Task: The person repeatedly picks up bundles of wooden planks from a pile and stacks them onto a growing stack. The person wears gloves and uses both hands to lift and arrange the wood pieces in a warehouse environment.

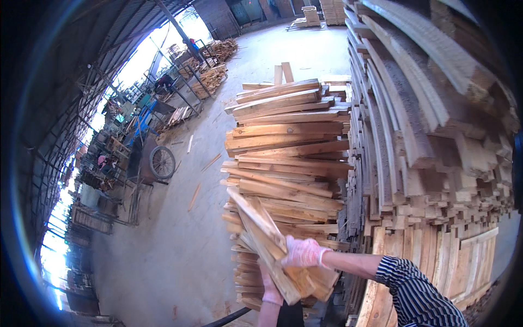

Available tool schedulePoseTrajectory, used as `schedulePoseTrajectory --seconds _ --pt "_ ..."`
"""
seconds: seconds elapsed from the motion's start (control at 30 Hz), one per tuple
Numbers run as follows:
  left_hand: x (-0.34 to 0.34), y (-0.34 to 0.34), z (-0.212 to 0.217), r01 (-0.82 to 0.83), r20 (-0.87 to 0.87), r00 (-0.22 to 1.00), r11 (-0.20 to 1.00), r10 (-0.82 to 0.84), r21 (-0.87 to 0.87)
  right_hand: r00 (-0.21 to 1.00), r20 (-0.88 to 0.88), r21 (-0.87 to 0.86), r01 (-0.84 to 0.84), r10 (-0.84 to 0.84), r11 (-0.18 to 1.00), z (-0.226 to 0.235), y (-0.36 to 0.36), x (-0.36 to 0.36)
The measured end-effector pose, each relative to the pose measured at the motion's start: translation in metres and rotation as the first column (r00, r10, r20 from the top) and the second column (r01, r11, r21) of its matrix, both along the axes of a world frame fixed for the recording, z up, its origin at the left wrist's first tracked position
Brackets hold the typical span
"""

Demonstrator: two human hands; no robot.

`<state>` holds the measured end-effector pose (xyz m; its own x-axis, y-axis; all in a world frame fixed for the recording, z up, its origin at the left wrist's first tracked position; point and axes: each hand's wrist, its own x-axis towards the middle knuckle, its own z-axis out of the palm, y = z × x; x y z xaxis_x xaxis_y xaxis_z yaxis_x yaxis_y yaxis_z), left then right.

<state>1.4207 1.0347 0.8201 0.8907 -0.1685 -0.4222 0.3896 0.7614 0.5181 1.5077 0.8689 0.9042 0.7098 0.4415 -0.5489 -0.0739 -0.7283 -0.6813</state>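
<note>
A small bundle of short wooden boards [260,229] is held tilted above a long pile of similar boards [289,163]. My right hand [305,252], in a pinkish-white glove, is closed over the bundle from its right side. Lower down, my left hand [270,286], also gloved, grips the bundle's left edge; its fingers are mostly hidden behind the wood. The lower ends of the held boards fan out in front of my body. Beneath them, the pile's boards lie roughly crosswise, with uneven ends.
Close on the right rises a tall stack of long planks [403,120], with upright boards [468,256] below it. Concrete floor [163,261] stretches to the left, with loose sticks on it. A wheeled cart [162,162] and more wood heaps [210,80] stand farther off.
</note>
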Motion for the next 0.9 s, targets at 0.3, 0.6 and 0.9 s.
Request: schedulePoseTrajectory --seconds 0.3,0.6,0.9 --pt "-0.116 -0.061 -0.021 -0.028 -0.127 0.991 1.0 0.027 -0.004 0.991 -0.009 -0.096 -0.132 0.132 0.987 0.02 -0.063 -0.115" --pt "-0.179 -0.109 0.099 0.249 0.165 0.945 0.949 -0.282 0.195 0.949 0.163 0.614 0.118 -0.271 0.78 0.105 -0.167 -0.243" --pt "-0.175 -0.233 0.191 0.099 0.602 0.591 0.789 -0.538 0.607 0.672 0.37 0.682 0.272 -0.641 0.679 0.186 -0.282 -0.298"
